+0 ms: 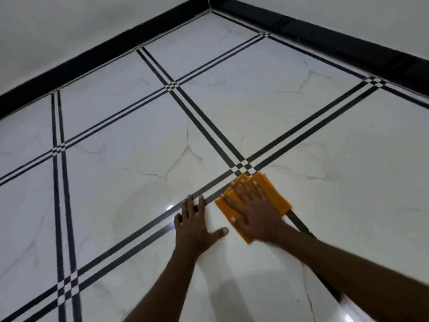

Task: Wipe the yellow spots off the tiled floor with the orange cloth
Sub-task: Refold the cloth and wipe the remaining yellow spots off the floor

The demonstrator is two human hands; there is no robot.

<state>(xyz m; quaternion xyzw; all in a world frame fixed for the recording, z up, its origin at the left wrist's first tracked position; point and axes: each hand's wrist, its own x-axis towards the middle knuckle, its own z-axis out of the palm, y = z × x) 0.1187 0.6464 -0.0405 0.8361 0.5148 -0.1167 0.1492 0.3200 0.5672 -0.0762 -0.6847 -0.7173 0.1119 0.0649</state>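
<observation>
Under the right hand (256, 213), the orange cloth (274, 194) lies folded flat on the tiled floor (130, 173). The hand is spread wide, palm down, all fingers extended and pressed on the cloth rather than closed around it. The cloth's edges show past the fingertips on the far side, to the right of the hand, and beside the thumb on the near side. The cloth is slightly blurred at its right edge.

Just to the left of it, the left hand (193, 225) rests flat on the bare floor, also fully open, holding nothing. Its fingers point away from the person and reach across the double black stripe (139, 238) that runs diagonally under both hands; its thumb stretches out toward the cloth, close to it but apart.

Just beyond the right hand's fingertips, the stripe meets a second double stripe in a small chequered crossing (243, 166), and the far corner of the cloth nearly touches it.

The tiles are glossy white with faint grey veins. No yellow spots can be made out around either hand. Far beyond both hands, a black skirting (325, 36) borders the floor below pale walls.
</observation>
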